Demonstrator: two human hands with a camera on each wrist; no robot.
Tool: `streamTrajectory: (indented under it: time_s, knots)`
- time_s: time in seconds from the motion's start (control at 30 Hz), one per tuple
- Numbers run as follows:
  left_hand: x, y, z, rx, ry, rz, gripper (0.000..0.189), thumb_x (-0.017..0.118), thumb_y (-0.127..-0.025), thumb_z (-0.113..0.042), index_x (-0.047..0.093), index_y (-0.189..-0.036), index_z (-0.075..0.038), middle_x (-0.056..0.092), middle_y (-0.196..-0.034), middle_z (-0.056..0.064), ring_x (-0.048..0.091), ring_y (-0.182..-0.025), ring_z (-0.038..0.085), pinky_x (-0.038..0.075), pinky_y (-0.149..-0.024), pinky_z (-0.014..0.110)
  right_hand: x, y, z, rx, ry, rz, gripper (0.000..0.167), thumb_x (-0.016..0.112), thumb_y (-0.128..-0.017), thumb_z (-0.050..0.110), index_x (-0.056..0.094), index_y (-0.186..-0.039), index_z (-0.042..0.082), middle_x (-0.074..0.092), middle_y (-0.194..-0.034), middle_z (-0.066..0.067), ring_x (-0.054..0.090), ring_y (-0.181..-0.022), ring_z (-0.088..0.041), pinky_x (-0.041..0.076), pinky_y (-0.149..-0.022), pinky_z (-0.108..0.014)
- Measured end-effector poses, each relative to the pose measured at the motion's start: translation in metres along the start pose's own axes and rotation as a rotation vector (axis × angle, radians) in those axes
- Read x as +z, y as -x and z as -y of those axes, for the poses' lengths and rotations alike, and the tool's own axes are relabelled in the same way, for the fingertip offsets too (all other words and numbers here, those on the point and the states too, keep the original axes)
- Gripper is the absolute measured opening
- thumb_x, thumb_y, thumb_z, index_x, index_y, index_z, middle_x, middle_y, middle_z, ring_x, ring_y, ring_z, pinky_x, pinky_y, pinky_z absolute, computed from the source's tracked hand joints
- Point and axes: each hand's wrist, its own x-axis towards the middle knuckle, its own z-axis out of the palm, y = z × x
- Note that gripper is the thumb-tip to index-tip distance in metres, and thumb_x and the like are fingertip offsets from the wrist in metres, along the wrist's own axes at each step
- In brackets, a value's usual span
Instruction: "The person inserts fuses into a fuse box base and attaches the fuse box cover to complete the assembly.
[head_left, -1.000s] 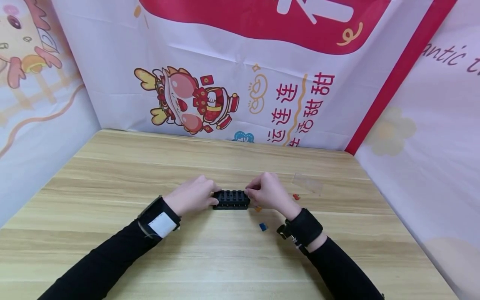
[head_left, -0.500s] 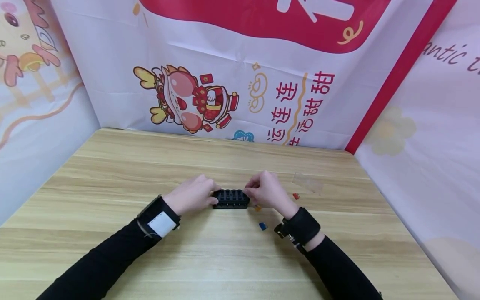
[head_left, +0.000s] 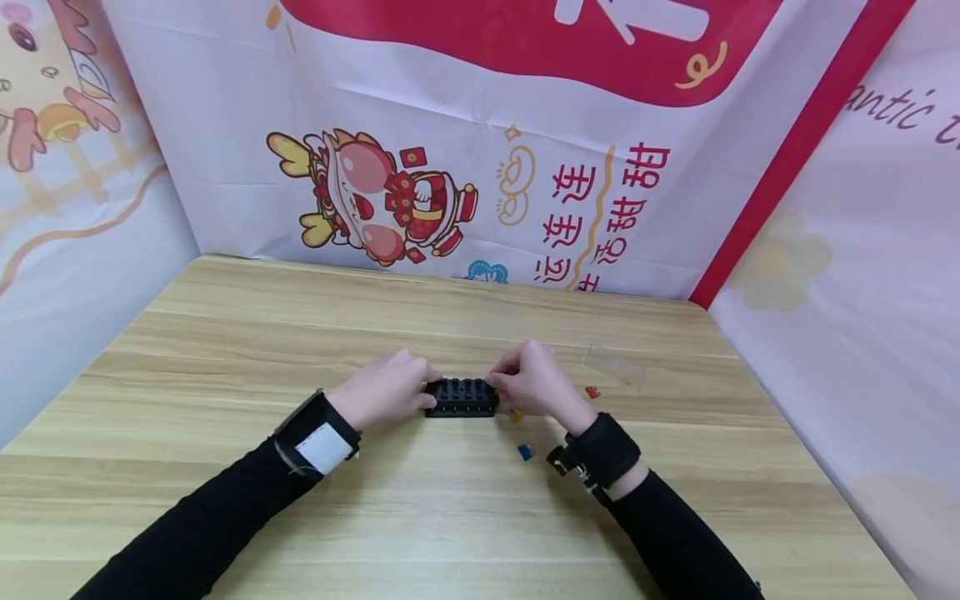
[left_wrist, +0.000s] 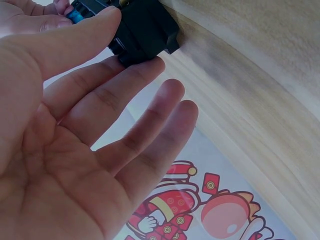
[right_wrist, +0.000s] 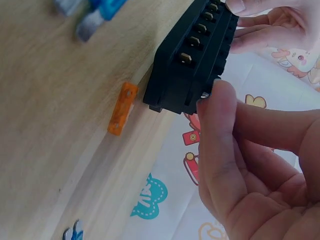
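Observation:
A black fuse box with a row of metal contacts lies on the table in the middle of the head view. My left hand grips its left end, thumb on one side and fingers on the other. At the box's right end, my right hand pinches a small blue blade fuse between thumb and forefinger. Most of that fuse is hidden by the fingertips; a bit of metal shows beside them in the right wrist view. An orange blade fuse lies just beside the box.
Another blue fuse lies nearer me on the wooden table. A red fuse and a clear plastic piece are right of my right hand. A printed cloth hangs behind the table.
My right hand has shifted very slightly left and away from me at the box's right end. The left hand stays in place, and the loose fuses lie as before.

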Motion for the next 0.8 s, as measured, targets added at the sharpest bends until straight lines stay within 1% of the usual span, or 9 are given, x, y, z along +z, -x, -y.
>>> streamTrajectory:
  time_s: [0.13,0.33,0.6,0.8]
  knots:
    - [0.0003,-0.0001,0.0001,0.013,-0.003,-0.007,0.005,0.076,-0.088,-0.014,0.072,-0.088,-0.01,0.055,-0.068,-0.006,0.046,-0.056,0.007,0.039,-0.052,0.025,-0.0014,0.0007,0.0003,0.027,-0.032,0.021,0.01,0.069,-0.092,0.005,0.075,-0.084,0.001,0.067,-0.07,-0.008,0.068,-0.062,-0.026,0.054,-0.055,-0.033]
    - [0.0004,-0.0001,0.0006,0.014,-0.004,-0.006,0.005,0.075,-0.088,-0.013,0.072,-0.086,-0.01,0.055,-0.067,-0.006,0.046,-0.055,0.007,0.04,-0.052,0.025,-0.0037,-0.003,-0.0009,0.114,-0.114,0.07,0.007,0.069,-0.092,0.005,0.073,-0.089,0.0,0.067,-0.075,-0.012,0.068,-0.065,-0.029,0.056,-0.061,-0.039]
    - [0.0,-0.0003,0.0001,0.002,-0.005,0.003,0.006,0.075,-0.089,-0.014,0.071,-0.086,-0.01,0.055,-0.066,-0.005,0.047,-0.055,0.008,0.04,-0.052,0.025,-0.0043,-0.008,0.001,0.184,-0.146,0.095,0.004,0.072,-0.09,0.003,0.072,-0.09,0.0,0.067,-0.075,-0.011,0.068,-0.064,-0.026,0.056,-0.061,-0.037]
    - [0.0,-0.0007,-0.0001,0.005,-0.015,0.003,0.006,0.075,-0.089,-0.015,0.071,-0.086,-0.01,0.055,-0.066,-0.005,0.047,-0.055,0.009,0.04,-0.052,0.026,-0.0044,-0.0083,0.0022,0.198,-0.136,0.09,0.003,0.072,-0.089,0.003,0.073,-0.091,0.0,0.067,-0.077,-0.011,0.067,-0.064,-0.024,0.056,-0.061,-0.036]
